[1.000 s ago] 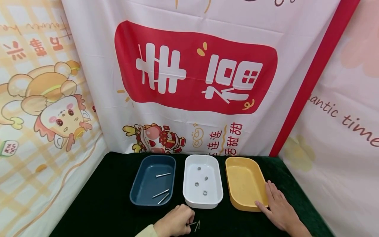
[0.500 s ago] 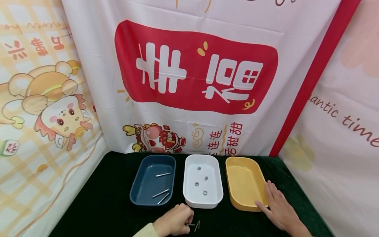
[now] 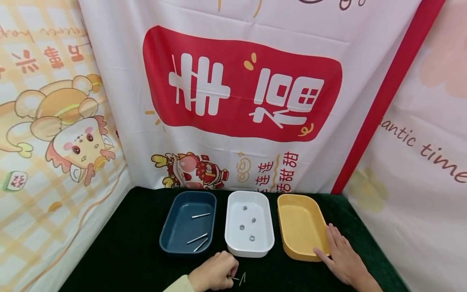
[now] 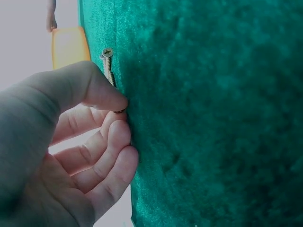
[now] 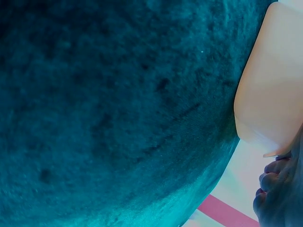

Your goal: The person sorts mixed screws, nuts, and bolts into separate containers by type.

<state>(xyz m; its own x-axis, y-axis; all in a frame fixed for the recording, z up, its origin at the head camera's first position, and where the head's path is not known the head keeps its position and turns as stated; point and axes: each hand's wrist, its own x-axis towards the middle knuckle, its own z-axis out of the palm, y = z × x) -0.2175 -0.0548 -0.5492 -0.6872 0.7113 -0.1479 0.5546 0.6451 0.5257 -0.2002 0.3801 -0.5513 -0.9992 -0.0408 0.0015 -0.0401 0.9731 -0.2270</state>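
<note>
At the cloth's near edge my left hand [image 3: 216,272] pinches a screw [image 3: 233,278] between thumb and fingertips, low over the cloth. Just right of it lie a couple of thin screws [image 3: 242,278]; the left wrist view shows a cross-slotted screw head [image 4: 108,53] above a threaded shank beyond the thumb [image 4: 106,92]. Most of the pinched screw is hidden by the fingers. My right hand [image 3: 344,257] rests with fairly straight fingers along the right side of a yellow tray [image 3: 303,256], its thumb on the near rim. In the right wrist view, that tray [image 5: 270,80] is partly cut off.
Left of the yellow tray stands a white tray [image 3: 249,252] with several nuts [image 3: 252,238] in it. A blue tray [image 3: 169,227] farther left holds 3 bolts [image 3: 197,238]. Dark green cloth [image 3: 120,251] covers the table; a printed curtain [image 3: 233,134] hangs behind.
The screw in my left fingers has turned slightly, its visible end now tipping downward. Both hands stay in nearly the same place, and the trays and their contents hold still.
</note>
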